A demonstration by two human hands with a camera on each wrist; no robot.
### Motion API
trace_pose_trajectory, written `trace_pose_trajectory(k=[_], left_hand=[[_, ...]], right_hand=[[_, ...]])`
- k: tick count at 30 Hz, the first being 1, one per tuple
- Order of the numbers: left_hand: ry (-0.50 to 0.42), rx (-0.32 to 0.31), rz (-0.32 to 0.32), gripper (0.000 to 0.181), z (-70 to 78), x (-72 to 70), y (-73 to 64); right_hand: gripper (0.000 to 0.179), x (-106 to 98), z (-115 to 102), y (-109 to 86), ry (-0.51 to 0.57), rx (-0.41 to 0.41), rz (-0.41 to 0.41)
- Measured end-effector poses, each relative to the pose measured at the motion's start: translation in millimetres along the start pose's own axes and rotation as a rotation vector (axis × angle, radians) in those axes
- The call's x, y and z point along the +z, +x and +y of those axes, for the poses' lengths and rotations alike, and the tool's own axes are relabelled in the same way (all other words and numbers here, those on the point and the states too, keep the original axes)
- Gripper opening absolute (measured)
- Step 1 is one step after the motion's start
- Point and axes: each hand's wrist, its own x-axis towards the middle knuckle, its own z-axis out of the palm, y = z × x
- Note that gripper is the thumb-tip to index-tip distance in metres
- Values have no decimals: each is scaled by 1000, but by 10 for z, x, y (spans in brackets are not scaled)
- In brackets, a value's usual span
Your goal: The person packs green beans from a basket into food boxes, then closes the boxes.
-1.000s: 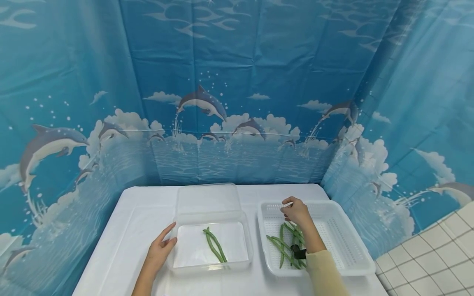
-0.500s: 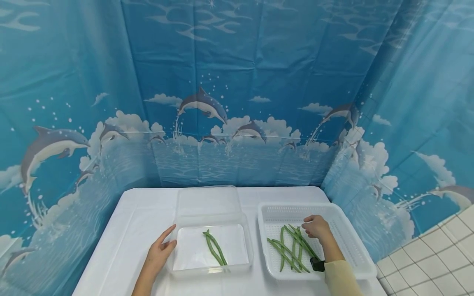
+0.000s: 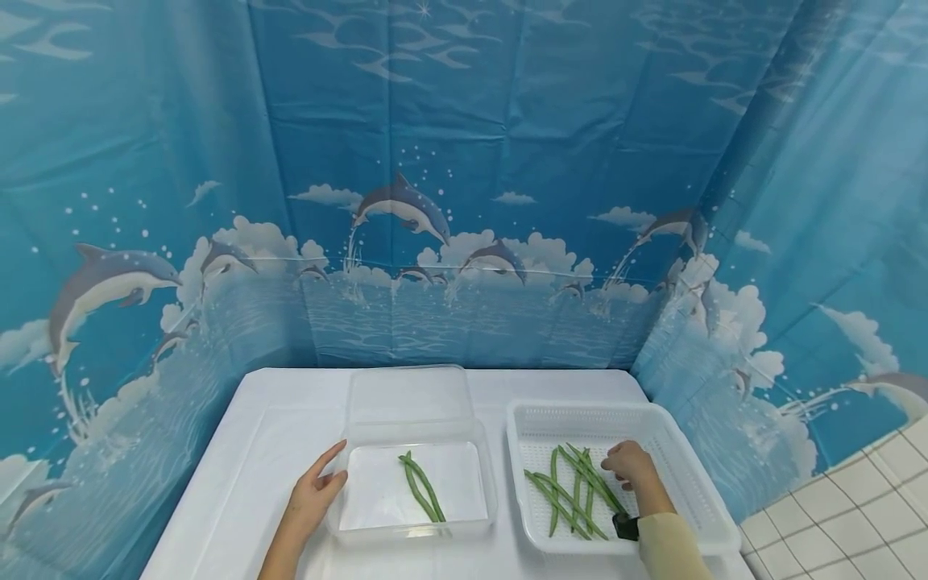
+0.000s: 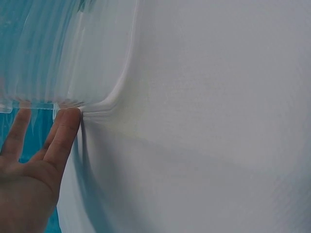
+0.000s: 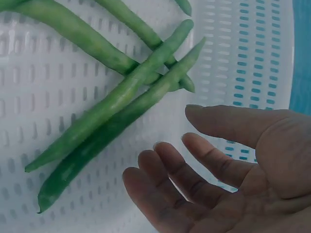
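Note:
My left hand (image 3: pixel 310 498) stays at the left side of a clear plastic box (image 3: pixel 416 530), its straight fingertips against the wall, as the left wrist view also shows. Inside the box lie two green beans (image 3: pixel 424 489) close together. My right hand (image 3: pixel 632 467) is over the white perforated basket (image 3: pixel 714 515), just right of a loose pile of several green beans (image 3: pixel 569 487). From the right wrist view, the right hand (image 5: pixel 218 179) has spread, loosely bent fingers holding nothing. Two long green beans (image 5: pixel 116 104) lie crosswise over others, apart from the fingertips.
A clear lid (image 3: pixel 409 395) lies behind the box on the white tablecloth (image 3: pixel 290 403). A blue dolphin-print curtain (image 3: pixel 449 322) encloses the table's back and sides. White tiles (image 3: pixel 855 499) show at the right. A dark wrist strap (image 3: pixel 625 527) sits at the right wrist.
My right hand has moved from the back of the basket forward and to the right, uncovering more of the bean pile. The left hand keeps its place at the box.

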Motion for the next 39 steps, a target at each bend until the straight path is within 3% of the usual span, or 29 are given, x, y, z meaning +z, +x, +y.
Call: trace_pose_trajectory(k=[4, 11, 24, 29, 39], left_hand=[[0, 0, 6, 58, 10, 2, -10], [3, -2, 15, 57, 4, 2, 2], [16, 27, 37, 57, 27, 23, -11], [2, 15, 37, 57, 14, 23, 4], [3, 14, 22, 58, 6, 17, 3]], right_hand=[[34, 96, 0, 37, -26, 25, -3], [25, 205, -48, 39, 6, -15, -10], [13, 254, -132, -17, -6, -9, -43], [5, 271, -105, -23, -5, -52, -32], [11, 200, -198, -100, 17, -127, -49]])
